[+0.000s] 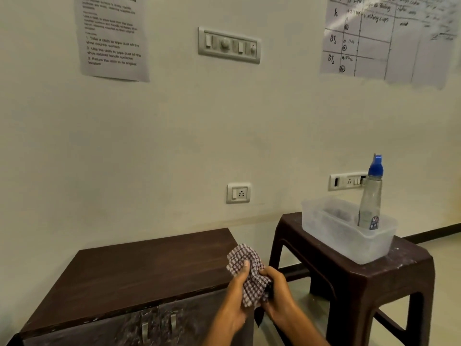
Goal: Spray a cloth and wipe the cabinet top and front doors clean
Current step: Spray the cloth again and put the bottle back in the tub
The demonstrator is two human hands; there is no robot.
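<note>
I've got both hands on the cloth [249, 273] at lower centre of the frame, just above the right end of the cabinet top [149, 265]. Left hand [237, 303] has its fingers curled round the bunched checked fabric w/ the thumb pressed into it; right hand [277, 293] grips the other side, fingers wrapped in tight. So neither is free. The spray bottle [371, 196] stands upright in the clear tub [331, 231] on the brown stool [389, 270], right of centre, well apart from my hands. I can't tell whether the cloth is damp yet. If it's dry, I'd say the step in hand is readying the cloth: fold it into a flat pad, not a wad, so one clean face meets the wood. Then free the right hand for the bottle, keep the cloth in the left, spray away from the wall sockets [238, 193]. For the top, long overlapping strokes back to front, along the grain, pushing dust toward the near edge. The front doors [99, 330] at lower left look smeared & dusty, so refold to a fresh face before them, and work round the two handles [172, 323] rather than over them. Risk: a loose corner dragging grit.
</note>
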